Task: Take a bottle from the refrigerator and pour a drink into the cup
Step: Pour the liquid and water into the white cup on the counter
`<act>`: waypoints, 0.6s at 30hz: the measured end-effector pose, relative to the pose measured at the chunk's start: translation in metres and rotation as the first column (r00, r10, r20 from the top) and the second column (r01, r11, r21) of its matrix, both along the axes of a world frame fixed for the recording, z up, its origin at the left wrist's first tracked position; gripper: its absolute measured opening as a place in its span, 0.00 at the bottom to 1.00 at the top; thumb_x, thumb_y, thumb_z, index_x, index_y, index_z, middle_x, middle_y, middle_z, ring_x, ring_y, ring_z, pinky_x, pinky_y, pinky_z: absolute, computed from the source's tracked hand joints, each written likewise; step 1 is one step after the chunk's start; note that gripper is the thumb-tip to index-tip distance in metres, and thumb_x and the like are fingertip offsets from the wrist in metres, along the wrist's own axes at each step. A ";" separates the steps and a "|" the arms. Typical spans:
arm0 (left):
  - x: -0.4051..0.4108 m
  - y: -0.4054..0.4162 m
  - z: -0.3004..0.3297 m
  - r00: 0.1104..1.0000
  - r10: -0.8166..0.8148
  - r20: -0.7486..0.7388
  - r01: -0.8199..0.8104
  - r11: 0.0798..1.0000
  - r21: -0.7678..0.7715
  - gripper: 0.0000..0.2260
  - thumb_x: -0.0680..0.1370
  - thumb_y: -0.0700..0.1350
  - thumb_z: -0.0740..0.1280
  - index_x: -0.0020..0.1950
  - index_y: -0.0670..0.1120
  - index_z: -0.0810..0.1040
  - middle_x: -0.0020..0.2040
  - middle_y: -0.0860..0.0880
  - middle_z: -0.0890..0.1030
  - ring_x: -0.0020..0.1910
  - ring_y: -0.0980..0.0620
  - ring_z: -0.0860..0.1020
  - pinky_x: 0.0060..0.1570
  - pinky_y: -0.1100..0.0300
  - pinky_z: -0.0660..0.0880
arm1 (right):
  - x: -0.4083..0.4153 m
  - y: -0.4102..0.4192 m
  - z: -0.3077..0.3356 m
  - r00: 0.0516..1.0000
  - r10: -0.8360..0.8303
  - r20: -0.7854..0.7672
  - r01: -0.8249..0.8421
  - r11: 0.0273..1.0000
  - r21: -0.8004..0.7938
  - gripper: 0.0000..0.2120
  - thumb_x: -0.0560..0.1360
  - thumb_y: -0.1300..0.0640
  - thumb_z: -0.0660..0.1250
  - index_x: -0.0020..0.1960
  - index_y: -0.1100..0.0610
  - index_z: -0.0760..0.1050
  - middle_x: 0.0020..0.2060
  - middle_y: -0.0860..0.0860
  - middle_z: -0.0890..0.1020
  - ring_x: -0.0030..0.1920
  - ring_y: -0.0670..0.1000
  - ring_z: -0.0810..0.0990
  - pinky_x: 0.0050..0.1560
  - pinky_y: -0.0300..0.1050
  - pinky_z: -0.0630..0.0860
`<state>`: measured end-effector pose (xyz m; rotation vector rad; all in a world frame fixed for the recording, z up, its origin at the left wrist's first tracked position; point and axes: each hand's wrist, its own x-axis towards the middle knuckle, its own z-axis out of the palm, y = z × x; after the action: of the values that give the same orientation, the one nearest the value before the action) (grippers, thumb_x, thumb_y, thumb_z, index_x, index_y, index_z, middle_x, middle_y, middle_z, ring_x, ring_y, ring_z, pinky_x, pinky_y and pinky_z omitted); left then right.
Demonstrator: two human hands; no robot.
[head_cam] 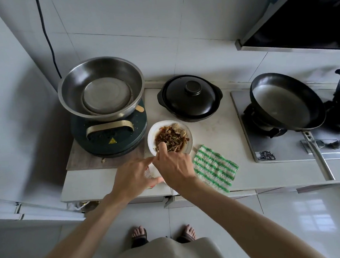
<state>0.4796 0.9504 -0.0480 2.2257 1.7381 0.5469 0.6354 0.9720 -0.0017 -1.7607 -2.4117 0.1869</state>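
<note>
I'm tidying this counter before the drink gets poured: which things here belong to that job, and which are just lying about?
Job: left hand, right hand, the white container they hold, mostly hidden.
Lying about: plate of food, striped cloth, steel bowl, black lidded pot, wok.

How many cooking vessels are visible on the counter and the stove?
3. A large steel bowl sits on the dark round appliance at left, a lidded black clay pot stands mid-counter, and a black frying pan rests on the gas stove at right.
</note>
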 end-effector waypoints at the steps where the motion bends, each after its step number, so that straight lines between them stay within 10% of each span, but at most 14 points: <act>1: 0.001 -0.002 -0.005 0.999 0.023 -0.030 -0.022 1.000 0.019 0.26 0.64 0.65 0.77 0.59 0.58 0.80 0.42 0.53 0.85 0.38 0.53 0.82 0.36 0.63 0.77 | -0.003 -0.001 0.000 1.000 -0.007 0.020 0.007 1.000 0.000 0.07 0.82 0.55 0.58 0.51 0.59 0.70 0.31 0.50 0.79 0.27 0.54 0.81 0.30 0.48 0.79; 5: 0.003 -0.009 -0.025 0.988 0.084 -0.126 -0.080 0.996 0.035 0.27 0.59 0.61 0.82 0.54 0.57 0.79 0.39 0.52 0.84 0.36 0.50 0.82 0.32 0.60 0.76 | -0.014 -0.005 -0.003 0.995 0.020 0.094 -0.020 1.000 -0.003 0.06 0.73 0.60 0.73 0.42 0.61 0.78 0.29 0.50 0.77 0.21 0.53 0.79 0.24 0.44 0.76; 11: -0.006 -0.010 -0.043 0.975 0.223 0.014 -0.219 0.965 -0.147 0.26 0.66 0.61 0.78 0.58 0.57 0.73 0.42 0.60 0.78 0.40 0.57 0.76 0.36 0.67 0.66 | -0.007 0.004 -0.022 0.991 -0.058 -0.117 0.035 0.980 -0.194 0.18 0.80 0.39 0.50 0.54 0.54 0.65 0.36 0.52 0.80 0.32 0.57 0.77 0.34 0.49 0.72; 18: -0.029 0.003 -0.061 0.936 0.275 0.220 -0.194 0.924 -0.330 0.23 0.69 0.57 0.78 0.56 0.54 0.70 0.47 0.56 0.79 0.43 0.56 0.78 0.37 0.59 0.73 | 0.057 -0.032 -0.065 0.944 -0.288 -0.163 0.201 0.890 -0.410 0.15 0.78 0.41 0.58 0.57 0.50 0.64 0.49 0.51 0.84 0.42 0.54 0.82 0.41 0.48 0.76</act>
<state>0.4503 0.9538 -0.1088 1.6648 1.8183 0.5531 0.6922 0.9398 -0.0665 -2.0566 -2.0718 0.8337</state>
